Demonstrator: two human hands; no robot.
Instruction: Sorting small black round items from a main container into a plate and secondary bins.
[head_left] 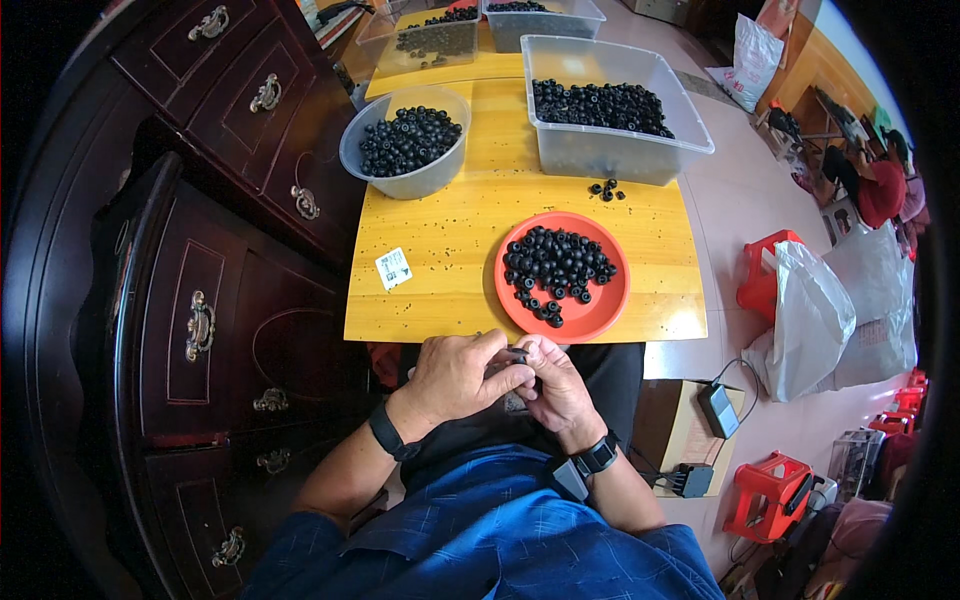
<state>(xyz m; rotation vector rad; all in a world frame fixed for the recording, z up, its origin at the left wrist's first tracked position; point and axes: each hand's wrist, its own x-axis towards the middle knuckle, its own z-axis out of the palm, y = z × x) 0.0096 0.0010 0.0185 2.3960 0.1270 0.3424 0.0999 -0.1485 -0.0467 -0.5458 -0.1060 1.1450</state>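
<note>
Starting far left: dark cabinet (165,400), studded with ornate handles (200,325). Across to the yellow table (440,310), and near its left edge a white label (394,268), lying at a slant. Farther back, along that same edge: round tub (428,184), heaped with black beads (410,140).

Now the action, just off the near edge! With the left hand (455,372), pinches a small dark piece (519,356), thumb and fingertips closed in, much of it covered. Meets there with the right hand (553,385), thumb and forefinger gripping the same piece.

Right beside, at the near edge: red plate (600,318), piled with beads. Beyond, towards the right edge, a few loose beads (607,190); at the far right corner, clear bin (610,158), loaded with more. Off the right edge, down on the floor: box (680,445), red stool (768,470), pale bags (810,325).
</note>
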